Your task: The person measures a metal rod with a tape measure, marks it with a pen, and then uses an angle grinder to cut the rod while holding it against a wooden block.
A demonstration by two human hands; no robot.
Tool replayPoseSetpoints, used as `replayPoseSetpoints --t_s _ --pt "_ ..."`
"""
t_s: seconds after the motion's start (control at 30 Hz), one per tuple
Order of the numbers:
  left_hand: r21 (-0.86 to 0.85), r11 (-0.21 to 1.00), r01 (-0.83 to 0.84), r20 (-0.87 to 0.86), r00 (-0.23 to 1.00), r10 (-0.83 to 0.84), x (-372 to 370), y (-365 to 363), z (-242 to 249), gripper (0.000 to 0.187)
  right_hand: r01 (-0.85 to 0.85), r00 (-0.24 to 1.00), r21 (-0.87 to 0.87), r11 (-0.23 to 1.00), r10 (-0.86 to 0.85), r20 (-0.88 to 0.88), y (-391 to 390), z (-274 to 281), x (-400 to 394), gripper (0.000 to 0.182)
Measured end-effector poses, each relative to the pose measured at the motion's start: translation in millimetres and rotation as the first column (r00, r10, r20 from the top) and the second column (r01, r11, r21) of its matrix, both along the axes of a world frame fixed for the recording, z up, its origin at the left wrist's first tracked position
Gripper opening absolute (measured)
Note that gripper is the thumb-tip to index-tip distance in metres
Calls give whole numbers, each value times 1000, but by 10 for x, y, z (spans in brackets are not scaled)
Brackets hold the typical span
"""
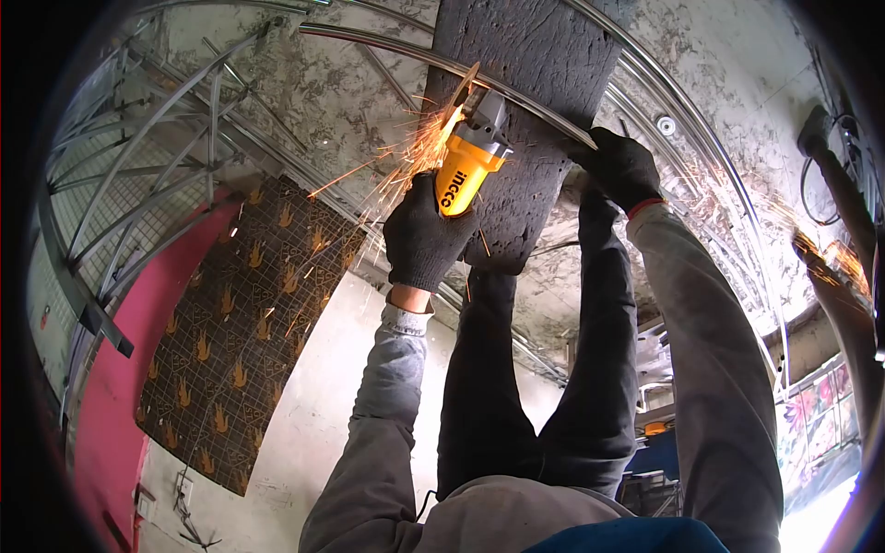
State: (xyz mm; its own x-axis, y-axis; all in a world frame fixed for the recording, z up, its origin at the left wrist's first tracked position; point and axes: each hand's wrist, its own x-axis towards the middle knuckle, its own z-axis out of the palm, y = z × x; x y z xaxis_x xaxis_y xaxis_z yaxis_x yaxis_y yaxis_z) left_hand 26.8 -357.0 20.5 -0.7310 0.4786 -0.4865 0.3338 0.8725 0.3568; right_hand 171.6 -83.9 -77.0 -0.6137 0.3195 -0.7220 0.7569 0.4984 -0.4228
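In a dark glove, my left hand (426,230) is wrapped round the yellow body of an angle grinder (467,175). The grinder's disc (458,97) meets a thin curved metal tube (406,48), and orange sparks fly down and to the left from it. The tube lies across a dark worn wooden board (525,120). My right hand (622,168), also gloved, is closed on the tube's right end, at the board's right edge.
Curved metal frames (138,175) stand at the left, near a pink panel (166,341) and a patterned dark sheet (249,332). More long tubes (701,120) run along the right. At the far right, a person's arm or leg (843,184) shows near other sparks.
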Motion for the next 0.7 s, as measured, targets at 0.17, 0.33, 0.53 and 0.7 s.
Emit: replayPoseSetpoints --t_s 0.17,0.33,0.53,0.7 --pt "24 1000 11 -19 1000 -11 -7 4 15 52 -19 1000 20 1000 19 -10 -10 -47 25 59" --pt "-38 999 39 -3 999 -40 -34 6 38 53 -53 999 36 998 54 -3 -2 -30 21 58" --pt "-29 999 26 -3 1000 -26 -26 47 81 54 -38 996 57 998 42 -73 -33 -32 33 51" --pt "-19 1000 6 51 999 -5 -39 28 75 53 -44 999 74 996 45 -6 -50 -35 25 56"
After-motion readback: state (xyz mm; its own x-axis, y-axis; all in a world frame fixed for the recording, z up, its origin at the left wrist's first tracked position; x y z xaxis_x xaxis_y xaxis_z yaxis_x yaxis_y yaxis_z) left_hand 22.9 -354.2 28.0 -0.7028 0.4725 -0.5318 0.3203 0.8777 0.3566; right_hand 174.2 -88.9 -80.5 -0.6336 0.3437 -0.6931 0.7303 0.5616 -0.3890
